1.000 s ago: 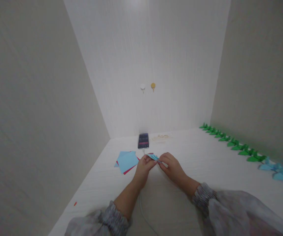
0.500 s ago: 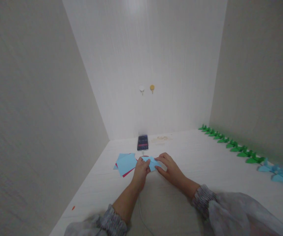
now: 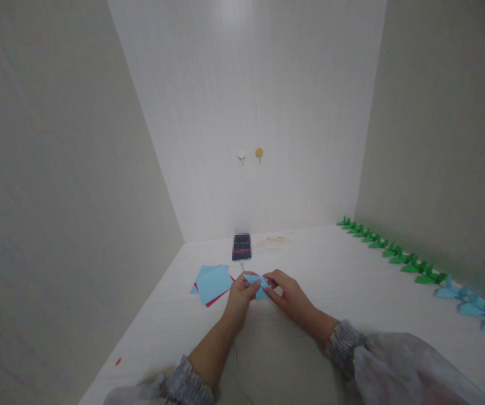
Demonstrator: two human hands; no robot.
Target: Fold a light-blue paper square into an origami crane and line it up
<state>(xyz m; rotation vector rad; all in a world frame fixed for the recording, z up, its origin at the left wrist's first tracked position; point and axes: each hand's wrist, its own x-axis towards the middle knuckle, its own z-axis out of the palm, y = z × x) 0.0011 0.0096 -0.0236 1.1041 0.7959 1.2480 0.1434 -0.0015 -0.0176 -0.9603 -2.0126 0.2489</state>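
On the table (image 3: 335, 270) | left hand (image 3: 240, 291), right hand (image 3: 288, 293) pinch blue paper (image 3: 260, 284) — phone screen (image 3: 241, 247) blurred

Phone (image 3: 241, 247) at centre: screen blurred, unreadable. Folded blue paper (image 3: 259, 285) partly hidden under fingertips of both hands, left hand (image 3: 239, 293) and right hand (image 3: 288, 293); fold shape unclear. Red sheet (image 3: 216, 300) mostly covered by blue sheets (image 3: 211, 279). White cable (image 3: 234, 368) passes behind left forearm, cut by lower edge. Blue paper figures (image 3: 474, 304) cut off at right edge. Red scrap (image 3: 118, 361) lower left: too small to tell. Pale smear (image 3: 271, 241) on bench (image 3: 352, 281) behind phone: indistinct. Sleeves (image 3: 394, 365) cut by bottom edge.
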